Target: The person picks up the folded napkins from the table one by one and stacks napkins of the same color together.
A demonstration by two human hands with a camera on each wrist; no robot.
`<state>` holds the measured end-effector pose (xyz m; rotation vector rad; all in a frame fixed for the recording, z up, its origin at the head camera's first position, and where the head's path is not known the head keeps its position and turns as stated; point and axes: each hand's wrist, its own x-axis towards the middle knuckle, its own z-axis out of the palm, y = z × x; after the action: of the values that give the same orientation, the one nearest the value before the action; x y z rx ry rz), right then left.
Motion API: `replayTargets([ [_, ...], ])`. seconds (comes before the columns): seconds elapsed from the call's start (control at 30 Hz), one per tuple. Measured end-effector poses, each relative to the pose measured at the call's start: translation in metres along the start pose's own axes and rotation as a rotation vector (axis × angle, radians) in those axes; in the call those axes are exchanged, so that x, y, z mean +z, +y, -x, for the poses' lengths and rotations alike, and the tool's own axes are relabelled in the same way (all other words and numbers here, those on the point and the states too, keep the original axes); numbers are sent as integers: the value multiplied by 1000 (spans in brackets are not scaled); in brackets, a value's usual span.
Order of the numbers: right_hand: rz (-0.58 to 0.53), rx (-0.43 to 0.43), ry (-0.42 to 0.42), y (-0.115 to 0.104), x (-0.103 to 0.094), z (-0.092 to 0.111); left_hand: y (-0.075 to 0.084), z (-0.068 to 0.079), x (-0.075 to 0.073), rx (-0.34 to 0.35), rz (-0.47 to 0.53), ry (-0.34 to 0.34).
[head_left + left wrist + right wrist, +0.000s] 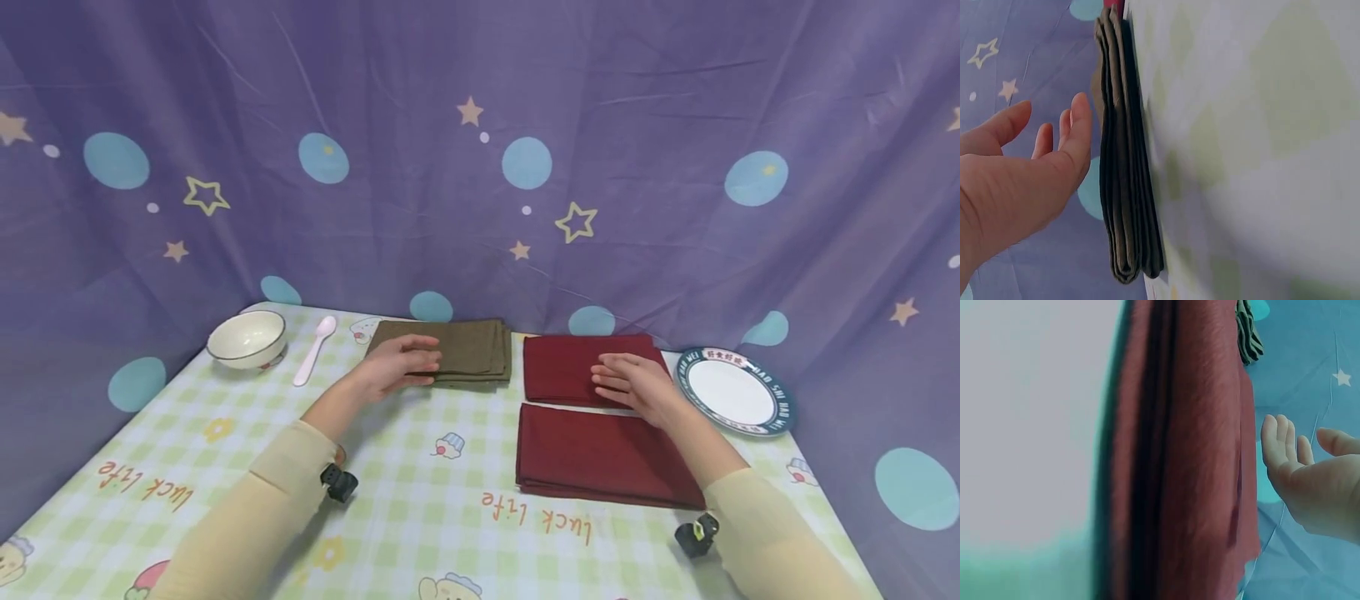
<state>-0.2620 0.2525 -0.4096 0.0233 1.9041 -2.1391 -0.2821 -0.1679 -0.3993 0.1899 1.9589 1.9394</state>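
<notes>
My left hand (pixel 401 364) hovers over the left part of a folded olive-brown cloth (pixel 468 346), fingers loosely extended and holding nothing. In the left wrist view that cloth (pixel 1124 156) shows its stacked, folded layers, with the hand (pixel 1029 169) apart from it. My right hand (pixel 636 385) is above a folded dark red cloth (pixel 558 367) at the back, its fingers relaxed and empty. Nearer me lies a second folded dark red cloth (pixel 600 454), partly beneath my right forearm. The right wrist view shows red folds (pixel 1191 456) beside the hand (pixel 1313 478).
A white bowl (pixel 247 340) with a dark rim stands at the back left, and a pale pink spoon (pixel 315 350) lies beside it. At the right edge is a white plate (pixel 731 392) with a green lettered rim. A purple curtain (pixel 420 167) hangs behind the checked tablecloth (pixel 405 517).
</notes>
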Motion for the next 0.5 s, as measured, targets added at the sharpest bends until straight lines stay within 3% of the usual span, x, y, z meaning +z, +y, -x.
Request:
replayTargets([
  [0.5, 50, -15, 9, 11, -37, 33, -13, 6, 33, -46, 8, -71],
])
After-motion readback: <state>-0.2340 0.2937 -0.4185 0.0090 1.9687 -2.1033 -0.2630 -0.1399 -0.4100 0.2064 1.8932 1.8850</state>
